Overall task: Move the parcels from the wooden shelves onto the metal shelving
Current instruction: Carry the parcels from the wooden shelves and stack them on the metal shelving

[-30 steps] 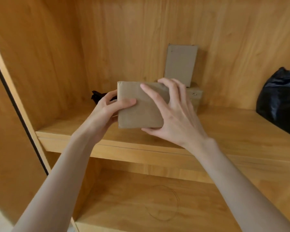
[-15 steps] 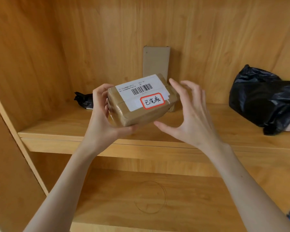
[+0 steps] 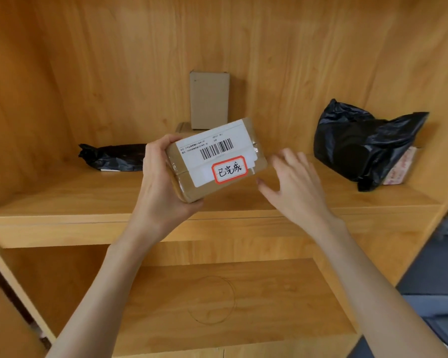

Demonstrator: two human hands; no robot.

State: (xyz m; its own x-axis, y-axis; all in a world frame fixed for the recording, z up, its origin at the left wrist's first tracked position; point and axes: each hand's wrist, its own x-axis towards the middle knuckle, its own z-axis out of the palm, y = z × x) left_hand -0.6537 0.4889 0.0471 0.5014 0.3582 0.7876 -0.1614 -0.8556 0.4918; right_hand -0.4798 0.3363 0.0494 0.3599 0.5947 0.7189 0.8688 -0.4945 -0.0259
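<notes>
A brown cardboard parcel (image 3: 256,153) with a white barcode label and a red-bordered sticker is held up in front of the wooden shelf (image 3: 93,197). My left hand (image 3: 161,184) grips its left end, thumb under the near corner. To the right of the parcel my right hand (image 3: 295,187) hovers with fingers spread, holding nothing. At the back of the shelf stand a small upright cardboard box (image 3: 209,100), a flat black-wrapped parcel (image 3: 114,157) on the left and a bulky black plastic bag parcel (image 3: 365,146) on the right.
A lower wooden shelf (image 3: 217,301) shows a faint ring mark. The wooden side walls close in left and right. A grey-blue floor or frame (image 3: 435,280) shows at the far right edge. A patterned package (image 3: 401,166) peeks from behind the black bag.
The parcel was turned label-up and lifted off the shelf. My right hand let go of it and moved off to the right; my left hand alone holds it now.
</notes>
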